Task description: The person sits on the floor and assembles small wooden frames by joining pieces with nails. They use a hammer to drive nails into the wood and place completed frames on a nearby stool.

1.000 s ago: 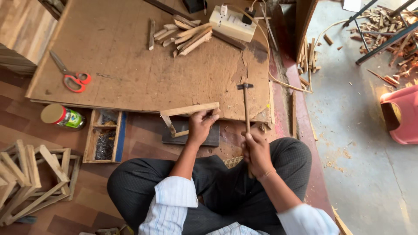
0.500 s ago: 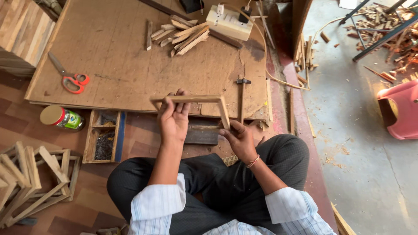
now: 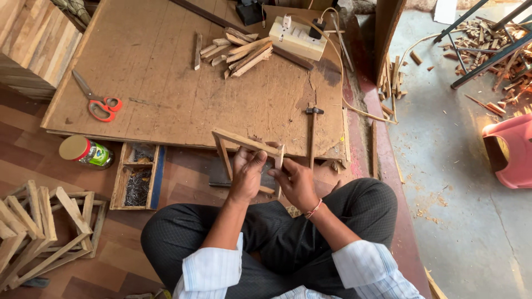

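Observation:
I sit cross-legged on the floor and hold a small frame of thin wooden strips (image 3: 238,141) in front of me, over the near edge of a plywood board (image 3: 166,72). My left hand (image 3: 247,176) grips the frame from below, thumb on its top strip. My right hand (image 3: 295,181) pinches the frame's short right-hand strip. A hammer (image 3: 312,133) lies on the board just right of my hands, head away from me. A dark flat block (image 3: 219,177) lies under the frame.
On the board lie orange-handled scissors (image 3: 97,102), a pile of short wood strips (image 3: 238,50) and a white power strip (image 3: 298,37). A tray of nails (image 3: 136,177), a jar (image 3: 86,152) and finished frames (image 3: 44,221) lie left. A pink stool (image 3: 512,149) stands right.
The frame was turned in my hands and brought lower, towards my lap. My right hand let go of the hammer a second ago and now holds the frame's right strip.

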